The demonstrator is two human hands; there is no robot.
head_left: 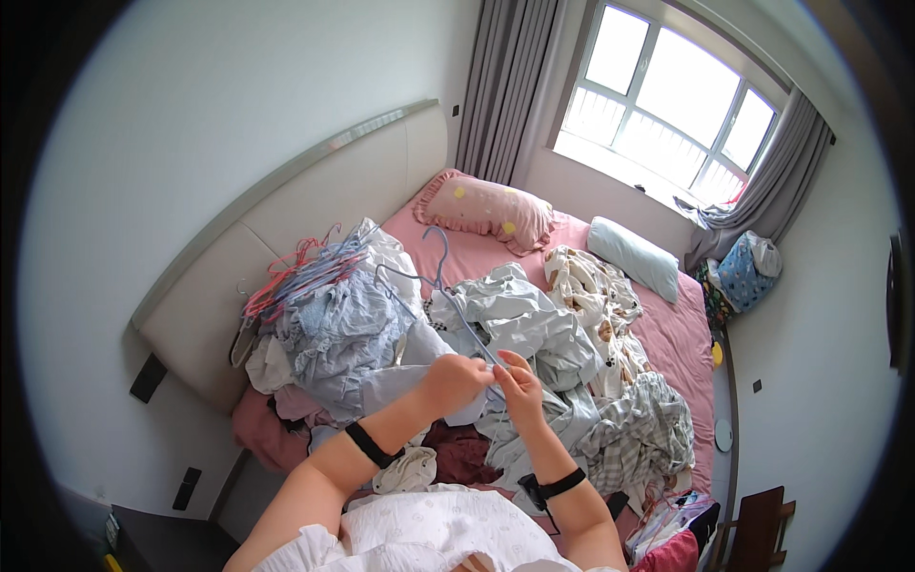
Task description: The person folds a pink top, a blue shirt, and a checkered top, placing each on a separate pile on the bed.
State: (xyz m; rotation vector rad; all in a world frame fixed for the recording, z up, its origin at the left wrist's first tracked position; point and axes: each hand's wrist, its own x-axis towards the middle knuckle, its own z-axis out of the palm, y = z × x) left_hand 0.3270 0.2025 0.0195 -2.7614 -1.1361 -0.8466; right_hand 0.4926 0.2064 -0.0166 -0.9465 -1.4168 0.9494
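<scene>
Hanger (463, 315): blue-grey, slender, hook-topped; fingers (515, 361) of left hand (457, 383) and right hand (521, 389) gripping near end.

Shows blue on the hanger (439, 283), grey-and-white checks on a garment (644, 419), plain grey on 2 curtains (503, 91).

Both hands meet over the bed. Left hand (456, 383) and right hand (519, 389) pinch the lower end of a blue-grey slim clothes hanger (465, 320), its hook pointing toward the headboard side. Left of them: a heap of crumpled pale-blue fabric garments (348, 319), topped by a tangle of red and blue thin hangers (310, 272). Right: a grey-and-white checked cloth (648, 429), bunched. Farther back, a pink ruffled pillow (486, 212) and pale-blue smooth bolster (631, 255) lie on pink bedding (672, 357).
</scene>
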